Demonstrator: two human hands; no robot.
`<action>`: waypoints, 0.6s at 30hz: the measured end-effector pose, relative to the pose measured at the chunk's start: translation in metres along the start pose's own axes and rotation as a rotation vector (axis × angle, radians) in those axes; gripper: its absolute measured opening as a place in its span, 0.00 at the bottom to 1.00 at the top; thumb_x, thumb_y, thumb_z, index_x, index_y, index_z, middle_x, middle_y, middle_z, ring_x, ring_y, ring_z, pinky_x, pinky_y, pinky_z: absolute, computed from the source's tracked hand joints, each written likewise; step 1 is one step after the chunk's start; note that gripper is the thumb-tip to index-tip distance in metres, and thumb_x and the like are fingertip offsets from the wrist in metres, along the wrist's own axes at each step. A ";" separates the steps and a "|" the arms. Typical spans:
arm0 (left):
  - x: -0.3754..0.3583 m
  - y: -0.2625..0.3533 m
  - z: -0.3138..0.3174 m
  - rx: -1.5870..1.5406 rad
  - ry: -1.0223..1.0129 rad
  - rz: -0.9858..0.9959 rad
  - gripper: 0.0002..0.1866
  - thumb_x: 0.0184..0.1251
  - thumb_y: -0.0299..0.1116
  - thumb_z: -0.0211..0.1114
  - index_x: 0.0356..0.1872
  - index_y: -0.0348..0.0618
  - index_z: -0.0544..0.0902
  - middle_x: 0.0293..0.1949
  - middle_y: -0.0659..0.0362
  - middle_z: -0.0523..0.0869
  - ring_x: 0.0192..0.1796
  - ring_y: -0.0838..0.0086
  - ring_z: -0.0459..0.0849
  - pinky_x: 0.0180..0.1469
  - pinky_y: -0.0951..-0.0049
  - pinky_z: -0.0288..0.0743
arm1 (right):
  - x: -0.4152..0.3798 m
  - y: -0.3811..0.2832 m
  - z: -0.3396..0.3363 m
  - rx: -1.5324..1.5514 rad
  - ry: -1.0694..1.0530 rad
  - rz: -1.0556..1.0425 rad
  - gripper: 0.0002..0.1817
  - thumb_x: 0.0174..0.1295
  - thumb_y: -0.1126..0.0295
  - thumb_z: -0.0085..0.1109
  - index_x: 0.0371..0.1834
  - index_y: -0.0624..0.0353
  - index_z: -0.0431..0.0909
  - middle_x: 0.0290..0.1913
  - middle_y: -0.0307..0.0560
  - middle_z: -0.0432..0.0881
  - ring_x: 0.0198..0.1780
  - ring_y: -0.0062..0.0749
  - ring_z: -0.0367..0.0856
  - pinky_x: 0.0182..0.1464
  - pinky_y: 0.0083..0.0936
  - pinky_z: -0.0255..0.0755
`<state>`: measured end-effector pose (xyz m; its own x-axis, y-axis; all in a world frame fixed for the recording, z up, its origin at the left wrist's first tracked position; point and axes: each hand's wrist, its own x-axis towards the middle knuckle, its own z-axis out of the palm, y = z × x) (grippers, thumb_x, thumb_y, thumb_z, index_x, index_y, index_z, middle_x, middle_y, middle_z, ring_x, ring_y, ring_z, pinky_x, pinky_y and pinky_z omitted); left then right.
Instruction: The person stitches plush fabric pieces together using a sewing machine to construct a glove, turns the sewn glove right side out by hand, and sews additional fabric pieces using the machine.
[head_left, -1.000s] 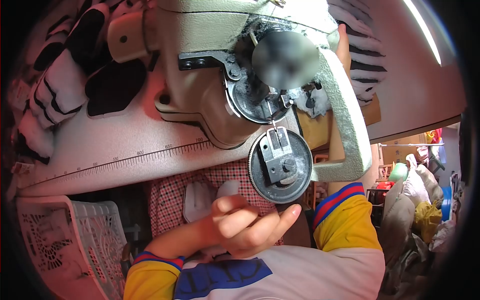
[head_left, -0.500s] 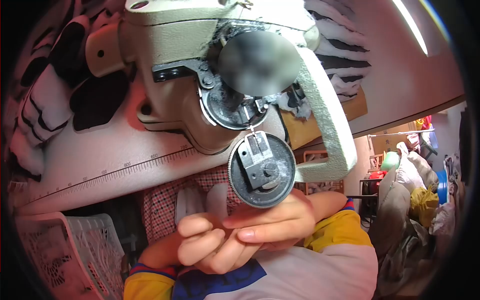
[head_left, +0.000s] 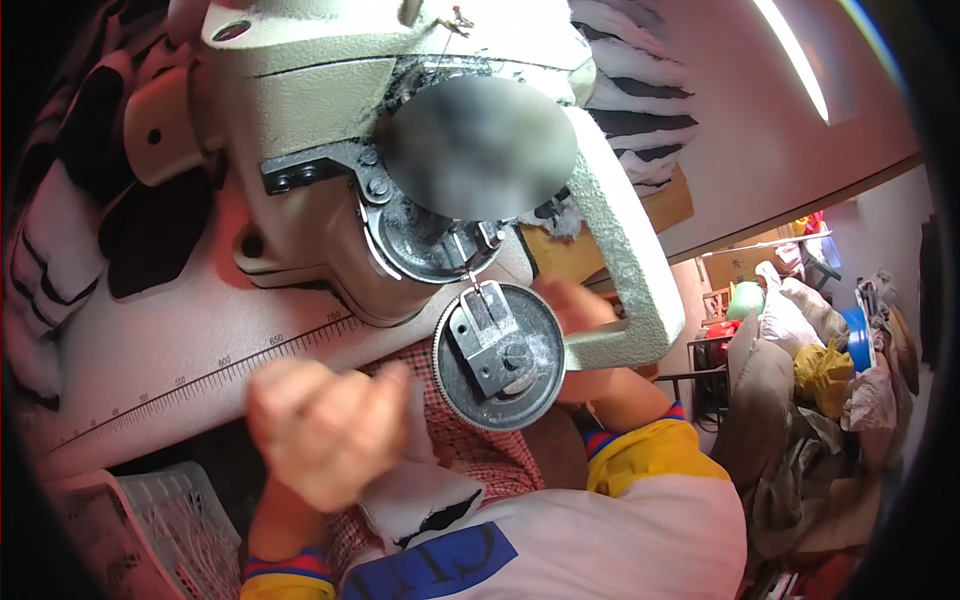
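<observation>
My left hand [head_left: 325, 430] is raised over my lap at the front edge of the table, its fingers curled in. Motion smears it, and what it holds, if anything, cannot be made out. Just below it, a white fabric piece with a black patch [head_left: 425, 500] lies on my lap. Behind the curved arm of the cream sewing machine [head_left: 310, 110] is my right hand [head_left: 575, 310], blurred and partly covered, its fingers hidden. Between the hands stands the machine's round toothed disc [head_left: 540, 335], carrying a metal plate. A blurred oval masks the machine's middle.
A printed ruler scale [head_left: 225, 365] runs along the table edge. Black and white fabric pieces [head_left: 640, 95] lie behind the machine, with more [head_left: 65, 220] at the left. A white plastic basket [head_left: 150, 510] stands lower left. Sacks [head_left: 790, 310] are piled at the right.
My hands, together below the disc before, have parted. The left moved left and up; the right moved up behind the machine's arm. The fabric on my lap shows more. The view has shifted slightly.
</observation>
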<state>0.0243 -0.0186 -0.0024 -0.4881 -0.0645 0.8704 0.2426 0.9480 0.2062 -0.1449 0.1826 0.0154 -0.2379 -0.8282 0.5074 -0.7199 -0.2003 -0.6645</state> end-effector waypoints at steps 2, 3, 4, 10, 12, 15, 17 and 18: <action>-0.002 -0.020 0.001 0.056 0.031 -0.102 0.11 0.53 0.22 0.66 0.39 0.40 0.84 0.30 0.61 0.78 0.31 0.67 0.75 0.35 0.67 0.72 | 0.003 0.013 -0.009 -0.012 0.164 -0.018 0.14 0.50 0.76 0.72 0.40 0.66 0.80 0.36 0.46 0.79 0.38 0.29 0.78 0.40 0.23 0.71; -0.001 -0.032 0.003 0.072 0.053 -0.122 0.10 0.54 0.19 0.64 0.38 0.36 0.83 0.27 0.58 0.77 0.28 0.65 0.75 0.32 0.66 0.71 | 0.003 0.019 -0.014 0.120 0.220 0.025 0.13 0.53 0.75 0.71 0.39 0.65 0.79 0.35 0.44 0.78 0.36 0.27 0.77 0.39 0.22 0.71; -0.003 -0.040 0.004 0.054 0.030 -0.185 0.09 0.55 0.17 0.63 0.37 0.34 0.83 0.26 0.56 0.77 0.28 0.63 0.75 0.32 0.66 0.71 | 0.004 0.022 -0.018 0.254 0.277 0.069 0.12 0.55 0.74 0.69 0.39 0.65 0.78 0.34 0.43 0.77 0.34 0.25 0.75 0.39 0.21 0.70; -0.007 -0.045 0.019 -0.122 -0.079 -0.622 0.07 0.56 0.17 0.62 0.36 0.35 0.79 0.30 0.54 0.78 0.29 0.63 0.76 0.33 0.65 0.70 | 0.042 -0.010 0.005 0.639 0.467 0.298 0.17 0.62 0.70 0.64 0.49 0.69 0.73 0.33 0.46 0.77 0.35 0.27 0.75 0.42 0.25 0.70; -0.010 -0.048 0.018 -0.078 -0.123 -0.566 0.08 0.56 0.17 0.63 0.36 0.36 0.77 0.31 0.55 0.78 0.30 0.64 0.76 0.33 0.65 0.70 | 0.046 -0.004 0.016 0.713 0.483 0.240 0.17 0.63 0.71 0.63 0.49 0.70 0.74 0.32 0.46 0.77 0.35 0.29 0.75 0.42 0.26 0.70; -0.007 -0.046 0.017 -0.106 -0.106 -0.587 0.08 0.55 0.18 0.64 0.35 0.36 0.77 0.30 0.55 0.77 0.29 0.64 0.76 0.34 0.64 0.70 | 0.050 0.000 0.021 0.712 0.486 0.156 0.11 0.64 0.73 0.60 0.45 0.69 0.75 0.32 0.46 0.76 0.34 0.31 0.74 0.40 0.28 0.70; -0.008 -0.047 0.018 -0.102 -0.099 -0.581 0.08 0.55 0.18 0.64 0.35 0.36 0.77 0.30 0.55 0.77 0.29 0.64 0.76 0.34 0.64 0.70 | 0.053 -0.003 0.024 0.658 0.518 0.186 0.09 0.64 0.74 0.60 0.43 0.67 0.76 0.33 0.46 0.76 0.34 0.30 0.73 0.40 0.27 0.70; -0.008 -0.047 0.018 -0.099 -0.093 -0.569 0.08 0.55 0.18 0.64 0.36 0.36 0.77 0.30 0.55 0.77 0.29 0.64 0.76 0.34 0.64 0.70 | 0.054 0.000 0.023 0.702 0.462 0.172 0.07 0.64 0.75 0.59 0.42 0.65 0.76 0.34 0.46 0.76 0.34 0.29 0.74 0.39 0.26 0.70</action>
<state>0.0017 -0.0570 -0.0270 -0.6352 -0.5233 0.5681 -0.0042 0.7379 0.6749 -0.1428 0.1252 0.0300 -0.6583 -0.6107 0.4401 -0.1157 -0.4956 -0.8608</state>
